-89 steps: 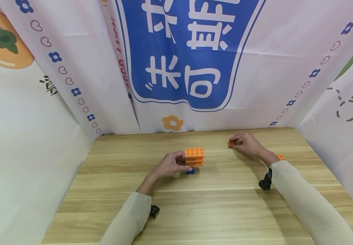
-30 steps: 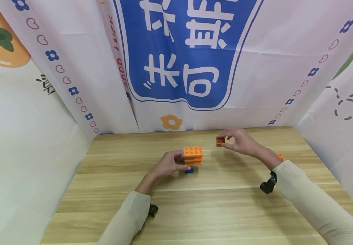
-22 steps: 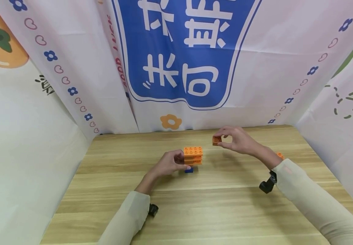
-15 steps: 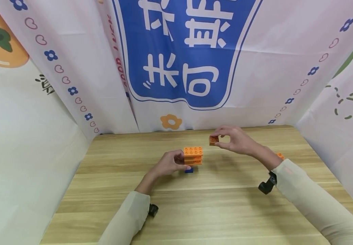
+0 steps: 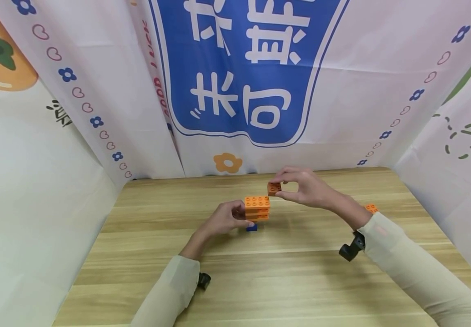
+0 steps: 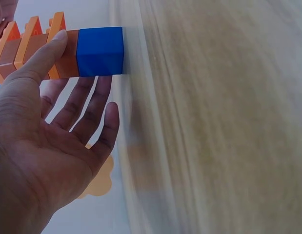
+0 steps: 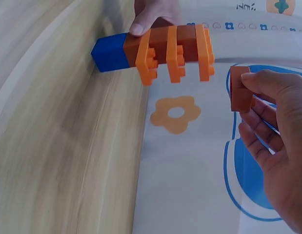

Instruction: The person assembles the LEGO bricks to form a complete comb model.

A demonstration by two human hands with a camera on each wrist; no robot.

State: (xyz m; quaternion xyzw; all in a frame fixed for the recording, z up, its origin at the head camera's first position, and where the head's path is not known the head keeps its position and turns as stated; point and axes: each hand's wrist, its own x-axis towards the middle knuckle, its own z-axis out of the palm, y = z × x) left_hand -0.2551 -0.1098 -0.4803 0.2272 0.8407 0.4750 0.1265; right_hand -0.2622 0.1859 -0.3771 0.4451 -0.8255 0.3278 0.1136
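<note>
A tower of toy building blocks stands upright in the middle of the table: a blue block (image 7: 110, 51) at its foot, then brown blocks (image 6: 68, 54) alternating with wider orange plates (image 5: 257, 202). My left hand (image 5: 228, 219) grips it from the left, thumb on the near side and fingers behind. Between thumb and fingertips my right hand (image 5: 306, 188) pinches a loose brown block (image 7: 241, 88). In the head view that block is raised just behind and right of the tower's studded top. The right wrist view shows a small gap between block and top plate.
An orange studded block (image 5: 371, 208) lies on the wooden table (image 5: 284, 281) at the right, partly behind the right forearm. A printed white cloth (image 5: 342, 113) hangs along the table's back edge, with cloth walls at both sides.
From the back right, my right hand has carried the brown block leftward and up to the tower's top. The left hand keeps its grip on the tower with hardly any movement.
</note>
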